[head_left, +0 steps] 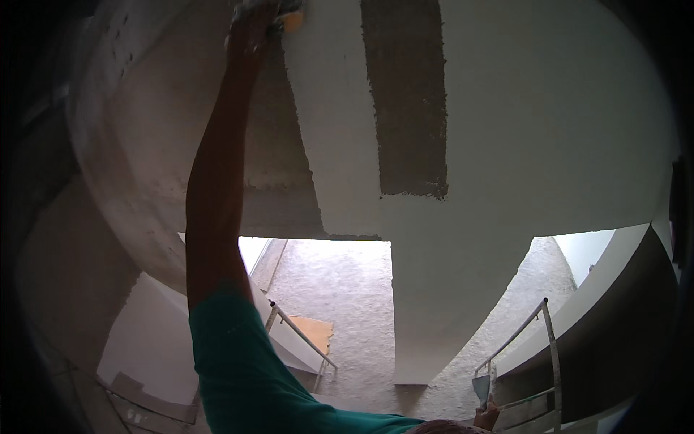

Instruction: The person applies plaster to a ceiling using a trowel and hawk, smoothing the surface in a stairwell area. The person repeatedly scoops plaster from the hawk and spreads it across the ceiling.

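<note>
My left arm, in a teal sleeve, reaches up to the top edge of the view. There my left hand point(251, 30), whitish with smears and dim, is closed on a tool with an orange part point(292, 20); its kind is not clear. The tool is by the edge between white coating and grey bare surface on the wall point(506, 130). Low at the right, my right hand point(486, 416) grips a putty knife point(481, 389) with its blade pointing up. Most of the right forearm is out of sight.
A grey uncoated strip point(410, 101) runs down through the white surface. Metal rails point(554, 354) stand at the lower right, and another rail point(300, 333) lies left of the middle. A tan sheet point(315, 333) rests on the rough, bright floor point(354, 289) below.
</note>
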`<state>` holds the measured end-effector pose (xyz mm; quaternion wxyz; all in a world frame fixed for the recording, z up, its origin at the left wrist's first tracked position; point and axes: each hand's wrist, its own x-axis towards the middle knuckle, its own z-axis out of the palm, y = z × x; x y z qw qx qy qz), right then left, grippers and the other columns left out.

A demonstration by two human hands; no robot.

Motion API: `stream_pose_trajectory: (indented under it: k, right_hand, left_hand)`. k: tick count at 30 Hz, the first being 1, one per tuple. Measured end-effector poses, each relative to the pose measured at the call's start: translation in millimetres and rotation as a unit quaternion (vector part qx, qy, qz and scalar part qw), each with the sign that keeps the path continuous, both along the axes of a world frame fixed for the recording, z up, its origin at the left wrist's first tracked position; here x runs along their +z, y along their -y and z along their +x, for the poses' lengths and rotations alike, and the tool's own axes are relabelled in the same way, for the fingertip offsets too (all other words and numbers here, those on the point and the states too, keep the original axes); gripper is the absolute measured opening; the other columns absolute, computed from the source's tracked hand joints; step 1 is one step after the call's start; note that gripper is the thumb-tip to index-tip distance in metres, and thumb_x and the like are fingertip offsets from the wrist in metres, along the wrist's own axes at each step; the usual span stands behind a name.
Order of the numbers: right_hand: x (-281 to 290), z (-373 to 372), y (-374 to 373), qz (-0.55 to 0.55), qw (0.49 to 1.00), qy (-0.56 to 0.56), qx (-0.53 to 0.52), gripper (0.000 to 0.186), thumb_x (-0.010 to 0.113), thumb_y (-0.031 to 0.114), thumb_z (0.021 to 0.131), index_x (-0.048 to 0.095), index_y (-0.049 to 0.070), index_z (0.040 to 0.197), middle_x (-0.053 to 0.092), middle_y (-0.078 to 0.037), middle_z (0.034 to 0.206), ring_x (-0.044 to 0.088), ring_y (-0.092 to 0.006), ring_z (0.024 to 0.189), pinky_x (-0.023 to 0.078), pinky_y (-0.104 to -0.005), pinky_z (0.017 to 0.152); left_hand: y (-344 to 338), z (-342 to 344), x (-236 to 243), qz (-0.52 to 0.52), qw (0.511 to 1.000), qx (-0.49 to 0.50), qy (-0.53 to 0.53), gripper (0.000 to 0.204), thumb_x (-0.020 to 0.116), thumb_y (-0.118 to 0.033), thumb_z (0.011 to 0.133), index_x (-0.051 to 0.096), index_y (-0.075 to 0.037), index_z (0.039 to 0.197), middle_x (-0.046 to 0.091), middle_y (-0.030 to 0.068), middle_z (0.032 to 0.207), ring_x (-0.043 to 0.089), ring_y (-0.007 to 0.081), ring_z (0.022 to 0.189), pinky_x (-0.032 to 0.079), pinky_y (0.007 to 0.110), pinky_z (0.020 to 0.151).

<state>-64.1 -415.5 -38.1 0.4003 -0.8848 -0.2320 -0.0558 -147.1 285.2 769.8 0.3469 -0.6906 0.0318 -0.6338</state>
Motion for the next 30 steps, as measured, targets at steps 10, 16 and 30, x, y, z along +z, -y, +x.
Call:
stream_pose_trajectory:
  k: [10, 16, 30]
  right_hand:
    - [-21, 45, 16, -0.019, 0.995, -0.084, 0.048, 0.021, 0.056, 0.021, 0.085, 0.063, 0.001, 0.084, 0.059, -0.018, 0.076, 0.056, -0.0332, 0.074, 0.043, -0.0431, 0.065]
    - [-81, 76, 41, -0.031, 0.995, 0.081, 0.046, 0.020, 0.057, 0.023, 0.086, 0.063, 0.004, 0.082, 0.058, -0.016, 0.069, 0.054, -0.0321, 0.063, 0.042, -0.0445, 0.056]
    - [-75, 149, 137, -0.053, 0.997, -0.059, 0.000, 0.026, 0.061, 0.031, 0.083, 0.066, 0.006, 0.081, 0.062, -0.019, 0.073, 0.058, -0.0327, 0.066, 0.044, -0.0469, 0.058]
  left_hand:
    - [15, -26, 48, -0.324, 0.902, 0.227, 0.173, 0.043, 0.052, -0.037, 0.085, 0.060, -0.012, 0.119, 0.064, 0.0143, 0.111, 0.059, 0.0321, 0.108, 0.045, 0.044, 0.095]
    - [-17, -5, 133, -0.257, 0.885, 0.367, 0.131, 0.053, 0.041, -0.048, 0.087, 0.057, -0.013, 0.123, 0.056, 0.0125, 0.126, 0.050, 0.0303, 0.120, 0.039, 0.043, 0.101]
    - [217, 149, 43, -0.445, 0.859, 0.084, 0.239, 0.036, 0.052, -0.022, 0.083, 0.060, -0.009, 0.116, 0.062, 0.0155, 0.113, 0.057, 0.0358, 0.110, 0.042, 0.053, 0.093]
